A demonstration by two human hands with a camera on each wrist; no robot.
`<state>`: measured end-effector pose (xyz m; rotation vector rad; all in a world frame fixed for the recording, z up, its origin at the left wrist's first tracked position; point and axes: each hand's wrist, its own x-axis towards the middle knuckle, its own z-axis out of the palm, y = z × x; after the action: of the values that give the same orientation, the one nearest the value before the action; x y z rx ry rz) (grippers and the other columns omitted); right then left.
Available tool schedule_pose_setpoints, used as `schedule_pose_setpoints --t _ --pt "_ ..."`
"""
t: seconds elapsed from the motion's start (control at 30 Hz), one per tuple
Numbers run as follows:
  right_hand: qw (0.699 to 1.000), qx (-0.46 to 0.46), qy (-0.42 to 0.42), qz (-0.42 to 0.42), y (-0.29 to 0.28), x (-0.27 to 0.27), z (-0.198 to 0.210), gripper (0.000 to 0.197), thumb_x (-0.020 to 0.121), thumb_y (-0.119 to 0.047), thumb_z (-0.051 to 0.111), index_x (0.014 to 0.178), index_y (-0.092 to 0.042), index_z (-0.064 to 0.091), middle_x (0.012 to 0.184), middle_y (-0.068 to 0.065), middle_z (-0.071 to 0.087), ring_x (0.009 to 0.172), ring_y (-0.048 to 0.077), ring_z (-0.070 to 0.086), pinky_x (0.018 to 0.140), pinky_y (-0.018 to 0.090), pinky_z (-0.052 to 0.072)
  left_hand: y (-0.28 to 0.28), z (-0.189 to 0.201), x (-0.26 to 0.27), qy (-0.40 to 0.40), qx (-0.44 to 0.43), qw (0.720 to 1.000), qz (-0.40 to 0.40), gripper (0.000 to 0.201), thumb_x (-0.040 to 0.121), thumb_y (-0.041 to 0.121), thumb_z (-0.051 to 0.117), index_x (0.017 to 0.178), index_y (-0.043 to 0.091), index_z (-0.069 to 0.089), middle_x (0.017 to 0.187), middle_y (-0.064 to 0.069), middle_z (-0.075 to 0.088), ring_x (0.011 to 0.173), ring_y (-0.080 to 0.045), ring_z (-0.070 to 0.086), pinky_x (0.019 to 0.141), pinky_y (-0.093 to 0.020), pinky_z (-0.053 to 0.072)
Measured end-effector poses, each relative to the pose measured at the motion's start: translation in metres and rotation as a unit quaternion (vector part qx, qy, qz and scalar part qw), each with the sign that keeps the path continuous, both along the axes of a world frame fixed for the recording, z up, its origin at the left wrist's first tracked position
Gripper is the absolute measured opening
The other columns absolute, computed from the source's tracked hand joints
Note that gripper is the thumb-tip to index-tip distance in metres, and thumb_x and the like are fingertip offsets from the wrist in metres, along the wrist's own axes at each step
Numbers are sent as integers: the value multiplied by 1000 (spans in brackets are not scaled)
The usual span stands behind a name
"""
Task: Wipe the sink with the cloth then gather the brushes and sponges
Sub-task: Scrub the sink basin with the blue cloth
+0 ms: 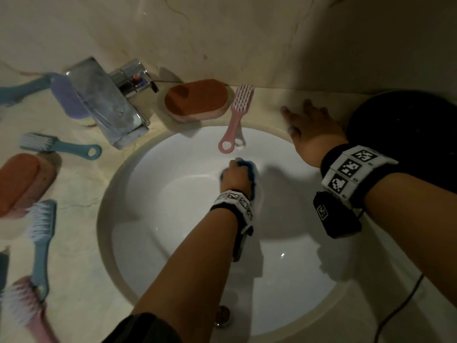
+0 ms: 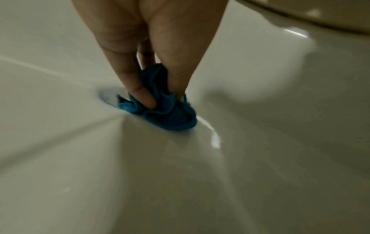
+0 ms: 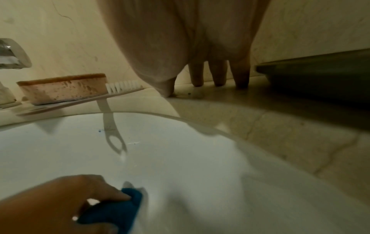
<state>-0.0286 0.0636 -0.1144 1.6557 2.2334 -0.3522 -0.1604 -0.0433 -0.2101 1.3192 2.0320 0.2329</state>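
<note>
My left hand [image 1: 235, 174] grips a bunched blue cloth [image 1: 248, 169] [image 2: 166, 110] against the far inner wall of the white sink [image 1: 173, 231], beside a small opening in the basin [image 2: 107, 95]. The cloth [image 3: 122, 207] also shows under that hand in the right wrist view. My right hand [image 1: 309, 125] lies flat and open on the counter behind the sink, fingers [image 3: 218, 74] straight. A pink brush [image 1: 236, 120] sits on the rim with its handle over the basin. An orange sponge [image 1: 195, 99] lies beside it.
A chrome tap [image 1: 108, 102] stands at the back left. Blue brushes [image 1: 59, 144] [image 1: 42, 238], a purple brush [image 1: 66, 97], another orange sponge [image 1: 22, 179] and a pink brush [image 1: 24, 310] lie on the left counter. A dark round object [image 1: 405, 134] sits at the right. A cable [image 1: 400, 305] runs by.
</note>
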Motion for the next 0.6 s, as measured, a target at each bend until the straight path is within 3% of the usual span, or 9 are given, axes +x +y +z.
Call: schedule_pose_setpoints --t 0.07,0.13,0.2,0.3,0.47,0.6 --pt "1000 -4 -2 0 1 0 -1 53 101 -32 24 146 -44 1 159 7 -3 143 39 7 112 57 22 -5 5 -20 -12 -21 999 26 39 90 18 54 128 10 50 126 -13 44 116 -33 49 101 -37 42" --pt "1000 -6 -2 8 3 1 -3 53 101 -31 24 146 -44 0 158 8 -3 143 40 7 113 57 21 -17 11 -39 -22 -10 999 41 42 89 20 56 131 13 51 127 -13 42 115 -31 50 105 -31 38" --pt "1000 -8 9 11 3 2 -4 52 100 -31 24 146 -44 2 159 9 -2 143 40 7 114 57 19 -33 14 -53 -33 2 998 47 48 88 20 60 135 16 49 127 -12 43 115 -28 50 104 -25 34" --pt "1000 -15 24 -6 0 3 -2 51 101 -31 24 146 -44 4 159 6 -2 144 39 4 115 56 17 -50 8 -67 -14 -23 998 59 50 89 20 59 137 19 46 130 -12 42 119 -29 48 104 -26 33" --pt "1000 8 10 22 9 4 -14 52 99 -32 24 145 -44 3 157 11 2 142 40 10 112 58 21 -34 -1 -72 5 -13 996 83 47 90 14 57 136 12 47 135 -14 39 121 -30 46 106 -23 29" --pt "1000 22 13 9 4 5 -14 50 100 -33 25 146 -42 6 158 9 3 143 40 9 112 58 21 -9 1 -56 -10 -9 1000 6 51 89 21 61 137 15 47 138 -12 46 127 -27 45 105 -24 29"
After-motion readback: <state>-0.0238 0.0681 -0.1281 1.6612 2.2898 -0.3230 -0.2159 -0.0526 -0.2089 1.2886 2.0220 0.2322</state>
